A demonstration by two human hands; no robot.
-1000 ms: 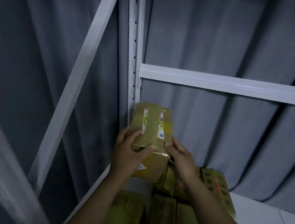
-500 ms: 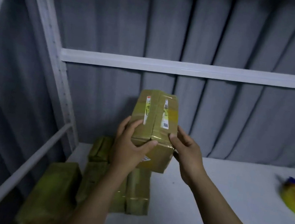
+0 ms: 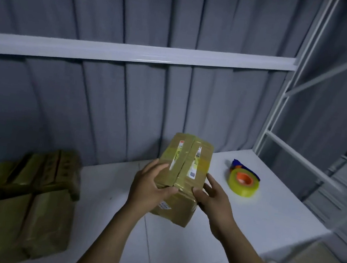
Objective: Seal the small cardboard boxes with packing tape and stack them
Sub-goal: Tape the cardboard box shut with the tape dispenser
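Left hand (image 3: 150, 191), right hand (image 3: 212, 199) gripping box (image 3: 185, 167), moved from stack (image 3: 30, 190) toward tape roll (image 3: 242, 183)

Carrier: white shelf (image 3: 266, 219) in a white metal rack frame (image 3: 276, 113). The board has a joint line running front to back near the middle.

Left end: taped boxes (image 3: 28, 205), brown with yellowish tape, packed side by side and touching. A second layer sits on the rear ones. Blurred, count unclear.

Right end, near the rack upright: tape roll (image 3: 243, 183), yellowish with an orange core, hole facing up. A blue part (image 3: 237, 163) touches it at the back, shape not readable.

Mid-shelf: held box (image 3: 185, 170), apart from the stack. Cannot tell whether its lower edge touches the board.
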